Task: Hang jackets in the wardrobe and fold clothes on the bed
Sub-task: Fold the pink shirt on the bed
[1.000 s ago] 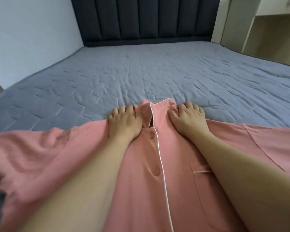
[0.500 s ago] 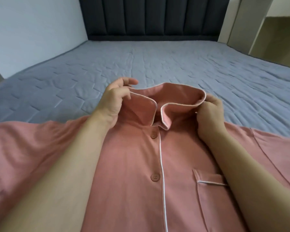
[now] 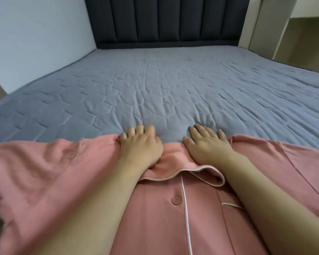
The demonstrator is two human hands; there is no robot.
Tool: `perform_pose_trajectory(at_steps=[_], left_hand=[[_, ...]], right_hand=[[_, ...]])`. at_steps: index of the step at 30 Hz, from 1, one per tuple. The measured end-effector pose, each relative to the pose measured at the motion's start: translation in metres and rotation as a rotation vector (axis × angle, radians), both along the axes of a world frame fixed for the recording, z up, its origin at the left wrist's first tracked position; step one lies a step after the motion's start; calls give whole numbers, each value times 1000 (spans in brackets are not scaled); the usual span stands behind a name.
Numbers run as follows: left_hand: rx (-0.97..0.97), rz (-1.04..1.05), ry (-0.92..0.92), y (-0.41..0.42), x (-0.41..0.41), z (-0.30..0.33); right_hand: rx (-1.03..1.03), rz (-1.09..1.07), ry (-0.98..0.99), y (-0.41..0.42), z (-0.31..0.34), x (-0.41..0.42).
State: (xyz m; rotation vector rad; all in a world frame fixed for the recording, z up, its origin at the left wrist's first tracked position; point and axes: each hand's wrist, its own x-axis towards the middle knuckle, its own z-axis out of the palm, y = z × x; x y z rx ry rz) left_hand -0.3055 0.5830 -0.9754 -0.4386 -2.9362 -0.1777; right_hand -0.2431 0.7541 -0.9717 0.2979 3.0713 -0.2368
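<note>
A pink button-front pyjama shirt (image 3: 155,218) with white piping lies face up across the near edge of the grey quilted bed (image 3: 164,92). Its collar (image 3: 201,172) is folded down toward me. My left hand (image 3: 140,146) presses on the shirt's top edge left of the collar, fingers slightly bent onto the quilt. My right hand (image 3: 206,144) lies flat with spread fingers on the top edge right of the collar. One sleeve spreads out to the left (image 3: 44,162), the other to the right (image 3: 284,162). A chest pocket (image 3: 230,207) shows beside my right forearm.
A dark padded headboard (image 3: 164,19) stands at the far end of the bed. A pale wall (image 3: 35,43) runs along the left side. Beige wardrobe or shelf panels (image 3: 284,28) stand at the back right.
Half a second ago both hands pinched the raised collar. Now the collar lies folded down and both hands press flat on the shirt's top edge, farther out on the bed.
</note>
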Motion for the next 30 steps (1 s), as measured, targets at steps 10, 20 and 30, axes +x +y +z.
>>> perform_pose_trajectory(at_steps=[10, 20, 30], left_hand=[[122, 98, 70, -4, 6, -9], [-60, 269, -191, -80, -7, -17], [-23, -336, -111, -86, 33, -19]], right_hand=[[-6, -148, 272, -7, -17, 5], [56, -316, 106, 9, -16, 38], [58, -312, 146, 6, -16, 40]])
